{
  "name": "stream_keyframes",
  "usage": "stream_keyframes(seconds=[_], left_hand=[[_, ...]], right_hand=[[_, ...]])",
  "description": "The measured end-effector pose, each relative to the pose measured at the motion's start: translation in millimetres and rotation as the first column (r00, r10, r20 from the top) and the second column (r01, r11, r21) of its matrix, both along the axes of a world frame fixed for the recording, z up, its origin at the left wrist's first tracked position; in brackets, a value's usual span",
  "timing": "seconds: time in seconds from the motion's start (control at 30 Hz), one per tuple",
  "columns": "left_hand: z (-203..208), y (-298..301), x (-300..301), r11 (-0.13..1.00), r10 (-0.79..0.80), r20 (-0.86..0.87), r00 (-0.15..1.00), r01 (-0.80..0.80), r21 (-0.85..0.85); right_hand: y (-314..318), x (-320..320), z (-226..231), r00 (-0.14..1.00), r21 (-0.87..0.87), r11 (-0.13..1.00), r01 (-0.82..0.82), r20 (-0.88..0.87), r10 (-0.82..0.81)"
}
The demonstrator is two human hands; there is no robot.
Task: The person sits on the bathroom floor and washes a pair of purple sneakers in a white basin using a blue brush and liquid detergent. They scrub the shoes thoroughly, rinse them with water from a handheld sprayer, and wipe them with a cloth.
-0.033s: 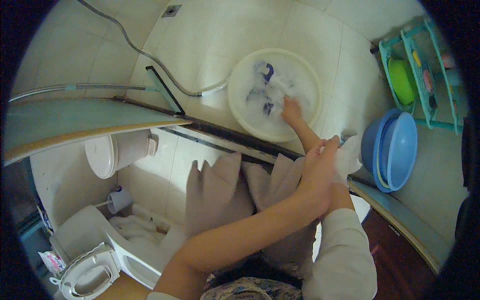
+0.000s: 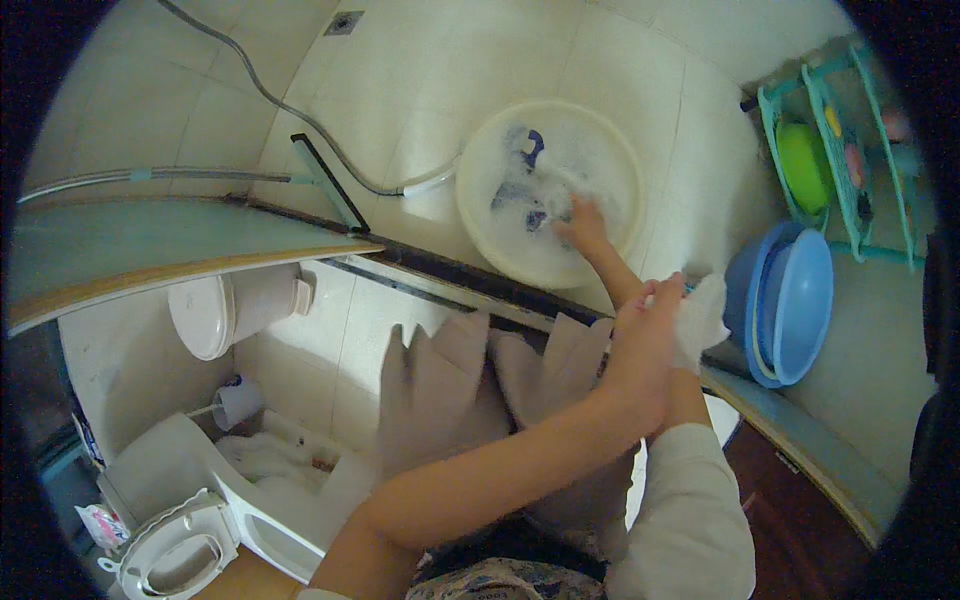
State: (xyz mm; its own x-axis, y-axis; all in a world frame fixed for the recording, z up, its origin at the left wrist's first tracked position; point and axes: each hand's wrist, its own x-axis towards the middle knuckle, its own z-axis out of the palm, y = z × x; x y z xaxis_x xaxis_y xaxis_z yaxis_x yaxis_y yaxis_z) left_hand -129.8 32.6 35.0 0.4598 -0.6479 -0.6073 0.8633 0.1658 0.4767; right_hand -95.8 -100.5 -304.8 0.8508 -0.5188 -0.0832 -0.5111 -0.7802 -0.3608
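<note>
A round cream basin [image 2: 635, 165] holds foamy water. A dark blue-and-white soaked item [image 2: 535, 150], perhaps fabric, shows through the suds; its exact kind is unclear. My right hand [image 2: 588, 228] reaches into the basin's near right side, fingers apart at the foam and holding nothing visible. Across my right forearm lies my left hand [image 2: 642, 325], its fingers closed beside a crumpled white cloth [image 2: 702, 318], which it appears to grip; the fingers partly hide the contact. My right sleeve [image 2: 690, 510] is pushed up near the elbow.
Stacked blue basins [image 2: 802, 305] stand at the right, below a turquoise rack [image 2: 845, 150] with a green bowl. A shower hose [image 2: 330, 135] runs to a white handle [image 2: 428, 184] beside the cream basin. A raised sill [image 2: 430, 262] crosses in front; a lidded bin [image 2: 235, 312] stands left.
My right hand has shifted slightly, and its fingers show more spread at the foam. My left hand and the white cloth have moved slightly right.
</note>
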Motion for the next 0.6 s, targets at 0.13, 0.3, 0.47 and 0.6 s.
stream_keyframes(seconds=[0.13,0.3,0.47,0.6], left_hand=[[17,-7,24,0.977,-0.134,-0.209,0.969,0.165,0.137],[3,-36,-10,0.988,0.000,-0.262,0.965,0.040,0.149],[-23,-42,-10,0.975,0.126,-0.173,0.977,-0.091,0.201],[-18,-53,-7,0.992,0.041,-0.239,0.970,-0.011,0.125]], right_hand=[[40,27,42,0.986,0.108,0.985,0.135,-0.113,-0.123],[-15,9,-11,0.952,-0.100,0.990,0.095,-0.282,-0.120],[30,29,17,0.975,0.144,0.989,0.021,-0.221,0.012],[-20,5,-17,0.970,0.132,0.985,0.107,-0.233,-0.075]])
